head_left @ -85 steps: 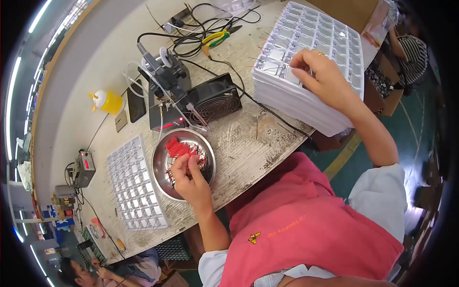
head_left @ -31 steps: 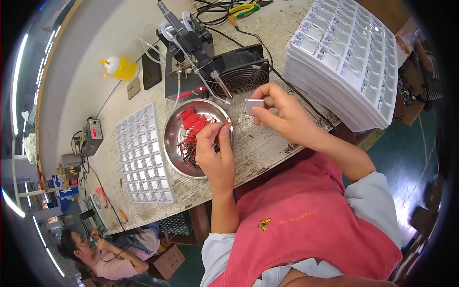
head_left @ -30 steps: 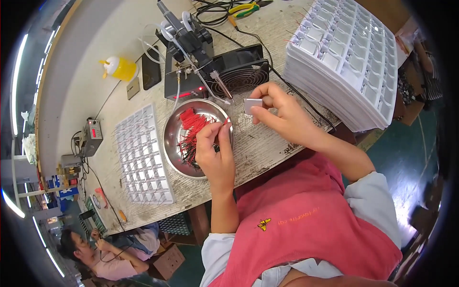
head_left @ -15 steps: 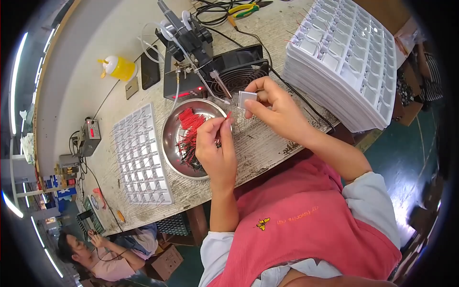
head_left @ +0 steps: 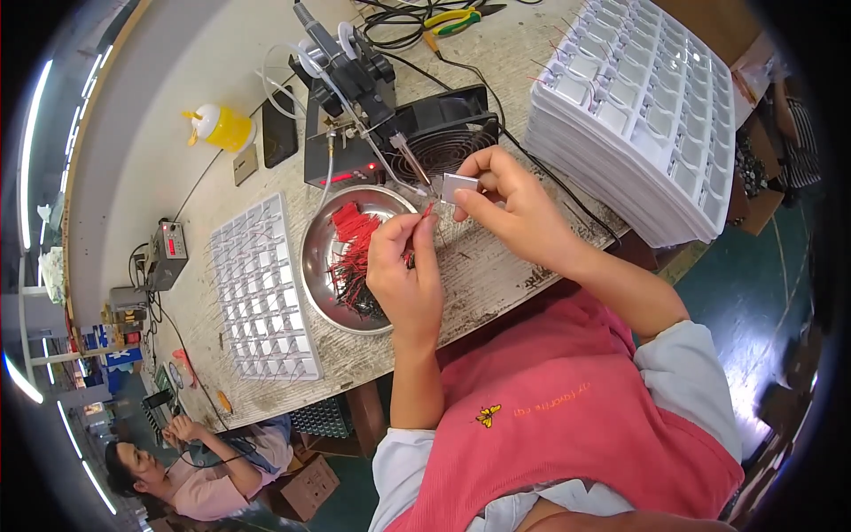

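Observation:
Pinched in my left hand (head_left: 405, 266) is a thin red wire (head_left: 428, 210), its end standing up past my fingertips. My right hand (head_left: 514, 208) grips a small flat silver square cell (head_left: 456, 187) between thumb and fingers. The cell's near edge and the wire end are close together, right below the tip of a soldering iron (head_left: 412, 160) clamped in a black stand. Whether tip, wire and cell touch is too small to tell. Below my left hand sits a steel bowl (head_left: 312, 297) holding a heap of red and black wires (head_left: 353, 238).
To the left lies a white tray (head_left: 306, 359) of wired cells. A tall stack of white trays (head_left: 576, 177) stands at right. Behind are a black fan (head_left: 452, 133), a yellow bottle (head_left: 226, 129), a phone (head_left: 278, 133) and pliers (head_left: 456, 19). A co-worker (head_left: 199, 465) sits at lower left.
The cell has turned slightly and come closer to the iron tip. My left hand has shifted a little right with the wire. The co-worker's head has tilted up.

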`<state>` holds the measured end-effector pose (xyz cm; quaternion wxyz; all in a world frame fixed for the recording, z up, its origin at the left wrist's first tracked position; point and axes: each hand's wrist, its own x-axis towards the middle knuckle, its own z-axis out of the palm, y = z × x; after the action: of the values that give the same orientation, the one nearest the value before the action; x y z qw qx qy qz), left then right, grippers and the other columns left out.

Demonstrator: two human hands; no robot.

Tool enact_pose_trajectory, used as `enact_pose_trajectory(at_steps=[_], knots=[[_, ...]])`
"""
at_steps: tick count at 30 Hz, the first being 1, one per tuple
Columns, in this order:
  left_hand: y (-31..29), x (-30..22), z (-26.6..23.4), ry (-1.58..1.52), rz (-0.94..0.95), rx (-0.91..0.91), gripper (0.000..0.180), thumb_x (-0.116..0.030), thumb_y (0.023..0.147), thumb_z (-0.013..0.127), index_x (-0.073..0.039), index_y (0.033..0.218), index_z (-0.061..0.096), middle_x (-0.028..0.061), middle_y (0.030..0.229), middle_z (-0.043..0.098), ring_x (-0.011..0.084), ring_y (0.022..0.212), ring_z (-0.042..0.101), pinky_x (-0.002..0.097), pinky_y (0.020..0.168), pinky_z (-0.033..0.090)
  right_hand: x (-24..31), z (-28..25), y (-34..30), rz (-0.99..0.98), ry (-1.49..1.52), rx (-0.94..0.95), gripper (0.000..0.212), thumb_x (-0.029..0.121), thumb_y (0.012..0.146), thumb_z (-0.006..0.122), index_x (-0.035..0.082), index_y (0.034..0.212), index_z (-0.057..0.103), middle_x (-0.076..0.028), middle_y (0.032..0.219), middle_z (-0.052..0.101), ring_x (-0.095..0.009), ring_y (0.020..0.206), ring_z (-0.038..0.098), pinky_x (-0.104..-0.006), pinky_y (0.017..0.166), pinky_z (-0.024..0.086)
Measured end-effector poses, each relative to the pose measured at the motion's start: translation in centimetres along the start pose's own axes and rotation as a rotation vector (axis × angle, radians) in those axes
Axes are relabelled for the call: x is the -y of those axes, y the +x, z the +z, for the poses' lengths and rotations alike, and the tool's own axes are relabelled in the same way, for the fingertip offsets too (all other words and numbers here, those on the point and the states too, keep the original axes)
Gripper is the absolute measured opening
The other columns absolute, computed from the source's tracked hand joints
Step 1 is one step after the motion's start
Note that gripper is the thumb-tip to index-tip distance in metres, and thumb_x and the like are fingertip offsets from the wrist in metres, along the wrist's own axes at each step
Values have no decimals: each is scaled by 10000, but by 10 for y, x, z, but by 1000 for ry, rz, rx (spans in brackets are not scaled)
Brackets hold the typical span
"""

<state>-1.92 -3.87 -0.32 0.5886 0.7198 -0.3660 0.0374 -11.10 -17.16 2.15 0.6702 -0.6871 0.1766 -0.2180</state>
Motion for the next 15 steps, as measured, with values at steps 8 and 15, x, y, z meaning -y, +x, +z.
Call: enact_pose_trajectory(at_steps=[8,15], knots=[[0,1,2,5,-2,3,121,-41,884,667,14,973,605,109,865,652,185,771,664,288,705,522,-4,-1,-1,-3,15,4,209,90,944,583,-6,1087,465,-56,897,618,-93,834,608,-252,738,494],[-2,2,2,40,4,10,123,-41,877,675,12,964,607,108,853,645,191,751,648,294,687,517,-4,-1,-3,2,24,9,199,78,943,581,-5,1081,464,-53,914,605,-91,832,603,-247,733,495]])
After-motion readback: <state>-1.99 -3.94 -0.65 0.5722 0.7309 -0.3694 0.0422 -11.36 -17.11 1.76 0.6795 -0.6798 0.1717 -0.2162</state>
